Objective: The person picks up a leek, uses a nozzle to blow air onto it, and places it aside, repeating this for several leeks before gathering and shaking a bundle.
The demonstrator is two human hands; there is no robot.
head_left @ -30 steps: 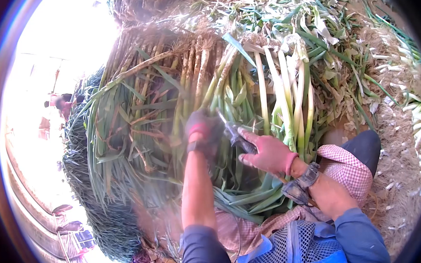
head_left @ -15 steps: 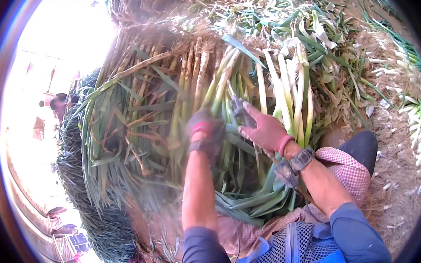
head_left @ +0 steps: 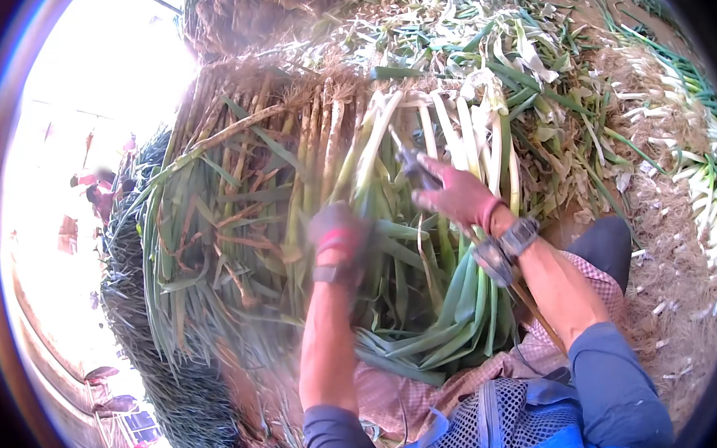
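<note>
Red and grey gloves cover both hands. My left hand [head_left: 339,231] is over the green part of the leeks beside some pale stalks [head_left: 379,136]; motion blur and the glove hide its fingers. To its right, my right hand [head_left: 454,191] is wrapped round a dark, thin tool [head_left: 409,160] with a narrow tip pointing up and away from me. White leek stalks [head_left: 470,137] lie just beyond that hand, with their long green leaves [head_left: 456,299] bending down toward my lap. Brown, unpeeled leeks [head_left: 292,139] lie to the left with roots at the far end.
Stripped leaves [head_left: 462,31] are heaped at the far side. Cut roots [head_left: 659,237] cover the ground on the right. A tall stack of green leaves [head_left: 166,373] stands at the left. Another person [head_left: 101,193] is partly visible at the far left.
My left hand has moved slightly toward me. My right hand and the tool have shifted a little right in view. A green leaf piece near the stalk tops now lies flatter and farther away.
</note>
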